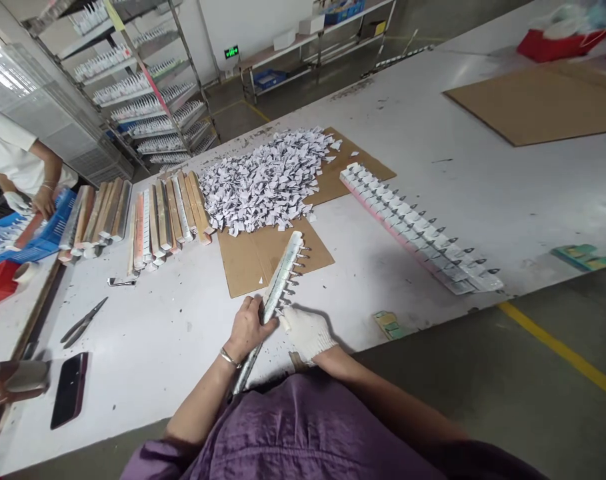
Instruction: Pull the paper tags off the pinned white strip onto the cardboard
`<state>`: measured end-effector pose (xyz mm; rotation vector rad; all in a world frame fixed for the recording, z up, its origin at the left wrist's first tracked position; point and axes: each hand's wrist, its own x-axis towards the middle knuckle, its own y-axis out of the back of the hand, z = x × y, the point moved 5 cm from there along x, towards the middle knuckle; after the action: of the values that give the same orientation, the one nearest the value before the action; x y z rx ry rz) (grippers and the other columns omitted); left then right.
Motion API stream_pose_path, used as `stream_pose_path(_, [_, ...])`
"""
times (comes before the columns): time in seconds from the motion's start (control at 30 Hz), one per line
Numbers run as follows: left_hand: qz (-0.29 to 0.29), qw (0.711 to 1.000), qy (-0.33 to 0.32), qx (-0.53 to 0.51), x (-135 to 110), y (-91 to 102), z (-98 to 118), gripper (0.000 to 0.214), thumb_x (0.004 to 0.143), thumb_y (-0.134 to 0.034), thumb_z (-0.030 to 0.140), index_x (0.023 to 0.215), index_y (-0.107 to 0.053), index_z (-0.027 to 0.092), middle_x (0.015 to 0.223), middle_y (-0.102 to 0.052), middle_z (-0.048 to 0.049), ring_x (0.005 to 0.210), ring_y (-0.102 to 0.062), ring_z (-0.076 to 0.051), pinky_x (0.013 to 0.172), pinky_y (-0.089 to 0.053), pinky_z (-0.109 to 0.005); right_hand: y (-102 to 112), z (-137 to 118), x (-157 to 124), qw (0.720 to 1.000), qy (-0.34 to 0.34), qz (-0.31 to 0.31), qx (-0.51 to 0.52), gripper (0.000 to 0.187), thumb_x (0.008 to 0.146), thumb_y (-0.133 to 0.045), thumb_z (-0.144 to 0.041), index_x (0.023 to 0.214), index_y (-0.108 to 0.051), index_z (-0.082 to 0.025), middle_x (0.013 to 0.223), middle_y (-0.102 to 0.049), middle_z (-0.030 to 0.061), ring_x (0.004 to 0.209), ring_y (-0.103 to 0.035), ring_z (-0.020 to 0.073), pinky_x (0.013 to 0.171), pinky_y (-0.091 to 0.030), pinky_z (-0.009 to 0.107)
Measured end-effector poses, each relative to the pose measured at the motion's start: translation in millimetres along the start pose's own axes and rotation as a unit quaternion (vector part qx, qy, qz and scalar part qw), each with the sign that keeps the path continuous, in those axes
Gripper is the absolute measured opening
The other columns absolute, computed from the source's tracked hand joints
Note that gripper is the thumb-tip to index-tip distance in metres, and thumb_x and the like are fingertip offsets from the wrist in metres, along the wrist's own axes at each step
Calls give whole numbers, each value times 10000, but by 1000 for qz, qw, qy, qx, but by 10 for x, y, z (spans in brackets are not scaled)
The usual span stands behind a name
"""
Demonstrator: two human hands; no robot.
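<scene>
My left hand [247, 327], bare, is closed around a long rack [281, 280] about a third of the way up its length; the rack slants from my lap up over the table [157, 333] edge, its far end lying above a sheet of cardboard [263, 257]. My right hand [305, 330], in a white knit glove, is loosely curled with its fingertips pinched at the rack's right side, just beside the small dark-tipped pieces that stick out there; whether it actually holds one of them I cannot tell. Beyond the cardboard lies a heap of folded white paper bits [267, 177]. To the right of it a filled strip [417, 230] of white tubes with dark tips lies flat on the table. To the left, a row of spare racks [153, 217] is laid side by side; scissors [83, 323] and a phone [69, 390] lie nearer the table's left end. At far left another person's hand [43, 200] rests at a blue crate [37, 233].

Technique, as I judge it: steady the rack firmly with the left hand, keep it braced against the table edge so it does not roll, and work the gloved fingertips along one piece at a time without knocking its neighbours
</scene>
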<state>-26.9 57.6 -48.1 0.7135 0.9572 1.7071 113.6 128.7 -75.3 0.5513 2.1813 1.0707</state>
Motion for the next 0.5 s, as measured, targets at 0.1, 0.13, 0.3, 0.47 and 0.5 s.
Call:
stream_pose_path(0.1, [4, 999, 7, -41, 19, 24, -36, 390, 778, -727, 286, 1141, -616, 195, 977, -601, -45, 907, -610, -227, 858, -541, -380, -43, -25, 8, 1000, 12, 4, -17, 339, 990, -557, -441, 1101, -667, -141, 1024, -711, 109, 905, -676, 201, 826, -533, 358])
stream_pose_path(0.13, [7, 998, 9, -55, 17, 38, -40, 361, 779, -723, 281, 1115, -624, 195, 963, -604, -40, 907, -609, -224, 859, -536, -377, -51, -29, 7, 1000, 16, 8, -22, 303, 1002, -530, -390, 1087, -673, -136, 1019, -719, 135, 912, -684, 218, 816, -522, 351])
stream_pose_path(0.3, [10, 996, 18, -89, -6, 31, -36, 364, 770, -716, 259, 1112, -621, 180, 971, -626, -46, 917, -616, -226, 874, -527, -384, -100, -45, 43, 999, 36, 14, -38, 284, 1003, -426, -219, 1081, -688, -140, 1049, -729, 168, 970, -699, 289, 825, -497, 368])
stream_pose_path(0.47, [20, 998, 10, -66, -30, -58, -16, 420, 761, -705, 246, 1157, -586, 178, 1060, -620, -73, 974, -616, -240, 906, -534, -397, -191, -46, 128, 1000, 18, -5, -24, 286, 991, -570, -379, 1133, -666, -150, 1097, -696, 104, 979, -670, 221, 864, -552, 394])
stream_pose_path(0.5, [18, 998, 10, -61, -31, -73, -17, 432, 756, -703, 238, 1165, -578, 179, 1066, -614, -75, 979, -615, -241, 904, -536, -398, -198, -45, 136, 1000, 19, -8, -17, 318, 977, -599, -416, 1158, -657, -161, 1131, -683, 92, 997, -661, 211, 878, -558, 396])
